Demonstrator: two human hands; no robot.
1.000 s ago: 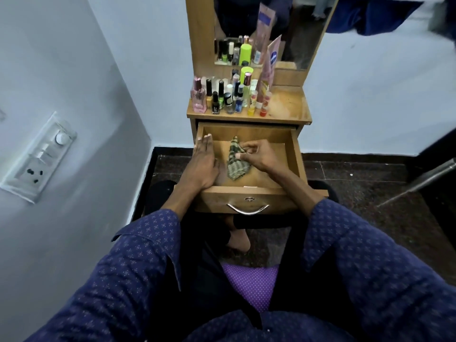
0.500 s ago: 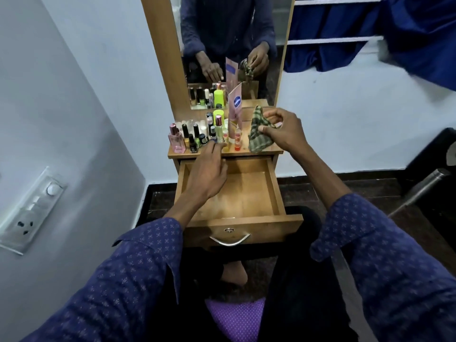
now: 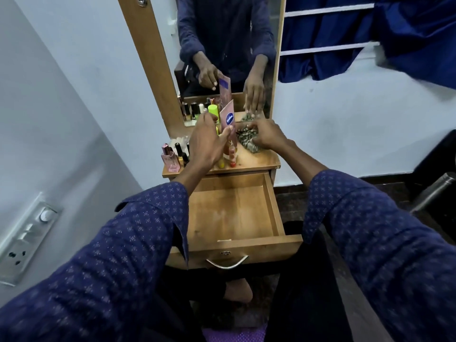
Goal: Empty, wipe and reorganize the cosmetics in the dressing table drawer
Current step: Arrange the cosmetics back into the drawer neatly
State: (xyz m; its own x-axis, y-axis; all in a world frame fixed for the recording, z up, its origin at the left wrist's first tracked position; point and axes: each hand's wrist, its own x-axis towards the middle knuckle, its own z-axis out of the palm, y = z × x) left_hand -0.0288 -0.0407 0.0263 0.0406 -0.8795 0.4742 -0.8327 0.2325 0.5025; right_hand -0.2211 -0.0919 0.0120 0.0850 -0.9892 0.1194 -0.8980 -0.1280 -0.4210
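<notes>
The wooden drawer of the dressing table is pulled out, and nothing lies inside it. Several cosmetics bottles crowd the left of the tabletop, among them a pink perfume bottle and a tall pink tube. My left hand reaches over the bottles, with thumb and fingers closing round the pink tube. My right hand holds a striped green cloth, bunched up on the right of the tabletop.
A mirror rises behind the tabletop and reflects both hands. A switch panel is on the left wall. Blue fabric hangs at upper right, and a metal flask lies at right. My legs are under the drawer.
My right hand lifted the cloth out of the drawer and set it on the tabletop. My left hand left the drawer and moved up to the pink tube.
</notes>
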